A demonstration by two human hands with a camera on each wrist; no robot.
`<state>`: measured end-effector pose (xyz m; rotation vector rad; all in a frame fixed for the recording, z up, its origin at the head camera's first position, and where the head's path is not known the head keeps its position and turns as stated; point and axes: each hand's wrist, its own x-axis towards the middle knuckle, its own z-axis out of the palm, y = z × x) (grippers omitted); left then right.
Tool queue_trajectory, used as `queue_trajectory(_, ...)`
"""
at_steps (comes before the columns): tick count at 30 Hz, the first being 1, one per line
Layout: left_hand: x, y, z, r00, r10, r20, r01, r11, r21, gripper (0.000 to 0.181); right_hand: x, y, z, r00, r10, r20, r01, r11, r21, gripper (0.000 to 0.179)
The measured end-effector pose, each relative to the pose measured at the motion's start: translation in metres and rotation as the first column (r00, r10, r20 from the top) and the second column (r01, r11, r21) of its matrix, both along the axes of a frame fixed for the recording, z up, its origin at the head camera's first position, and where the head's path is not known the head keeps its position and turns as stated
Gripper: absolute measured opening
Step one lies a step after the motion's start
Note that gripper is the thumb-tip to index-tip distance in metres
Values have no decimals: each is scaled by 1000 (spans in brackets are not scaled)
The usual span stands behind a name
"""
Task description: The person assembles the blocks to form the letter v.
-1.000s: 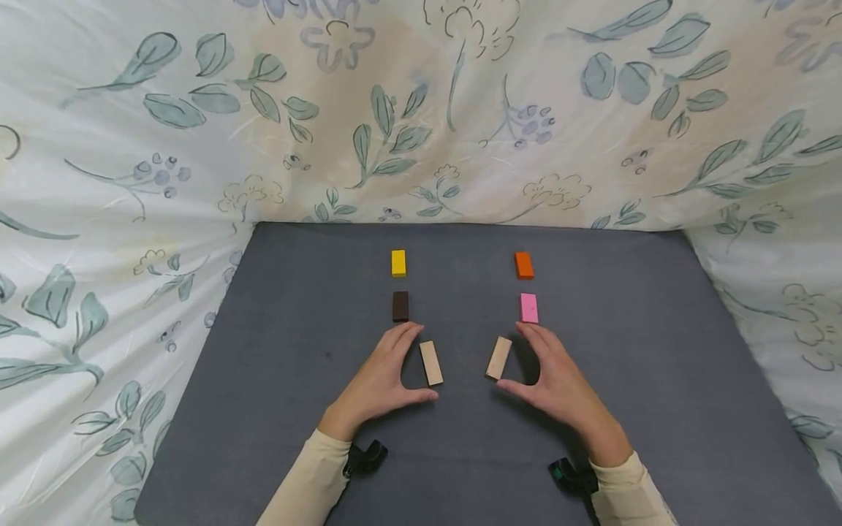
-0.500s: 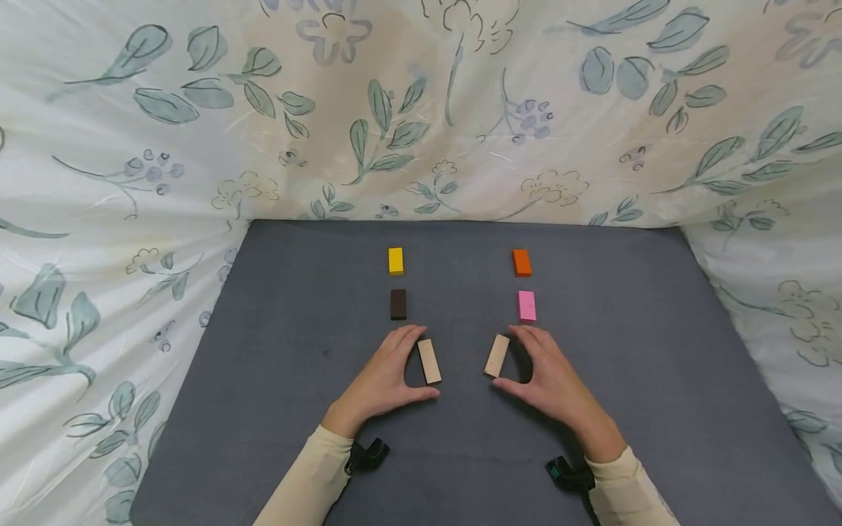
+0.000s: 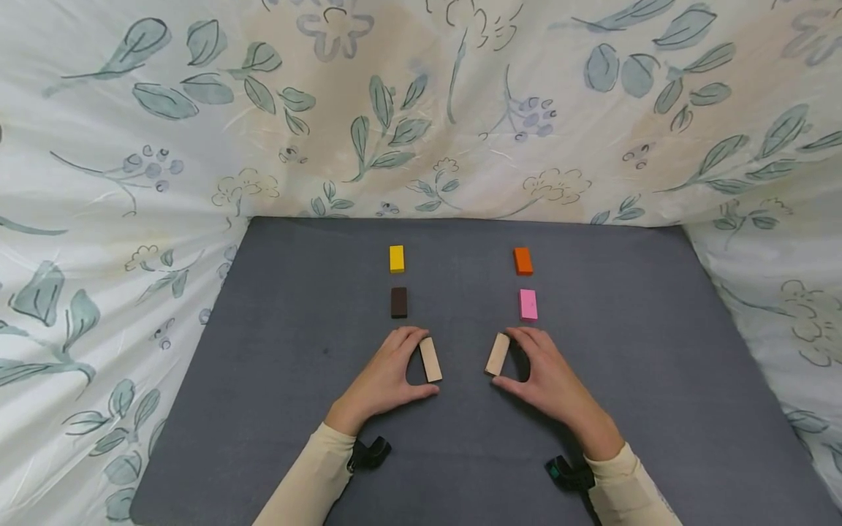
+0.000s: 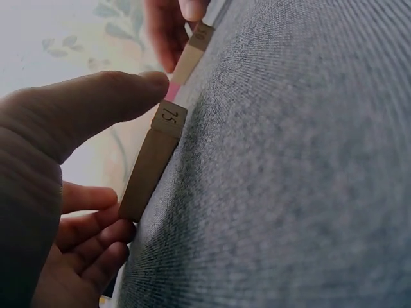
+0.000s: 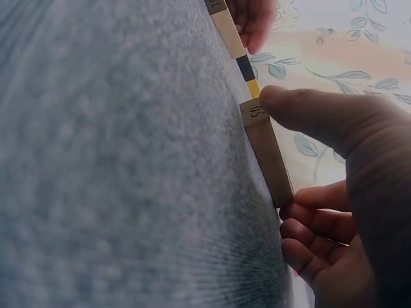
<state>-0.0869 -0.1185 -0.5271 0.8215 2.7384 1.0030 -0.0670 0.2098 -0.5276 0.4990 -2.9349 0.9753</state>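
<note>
Two plain wooden blocks lie on the grey cloth, slanting toward each other at their far ends' outer sides. My left hand point(image 3: 384, 369) curves around the left wooden block point(image 3: 430, 359), fingertips at its far end. Its thumb point(image 4: 138, 93) stands just off the near end, which bears a dark number. Around the right wooden block point(image 3: 498, 354) my right hand point(image 3: 552, 372) spans lengthwise, pinching it end to end. In the right wrist view, the thumb point(image 5: 289, 106) meets the numbered end of that block and the fingertips point(image 5: 302, 192) meet the other end.
Beyond the hands lie a dark brown block point(image 3: 399, 302) and a yellow block point(image 3: 397, 259) on the left, a pink block point(image 3: 528, 305) and an orange block point(image 3: 522, 261) on the right. Floral fabric point(image 3: 421, 131) hangs behind the grey-covered table point(image 3: 296, 292).
Both hands have closed in slightly on the wooden blocks, fingertips drawing to the far ends and the right thumb to its block's near end. The blocks stay where they were.
</note>
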Motion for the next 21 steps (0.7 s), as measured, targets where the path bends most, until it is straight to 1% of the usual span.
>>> queue_trajectory(7,-2,1,3,1000,-9,2,9,1000,-12,83,-2,0,-2,1000,10,-22,-10,1000,10,79)
queue_trajectory(12,-4,3,7,1000,-13,5,13,1000,0,78,-5,0,-2,999,15,-34,-14,1000,7,76)
queue_trajectory(15,-4,3,8,1000,-15,14,15,1000,-3,77,-5,0,-3,1000,15,-27,-15,1000,6,75)
queue_trajectory(21,-4,3,7,999,-16,38,16,1000,-6,76,-4,0,-3,999,17,-27,-17,1000,3,73)
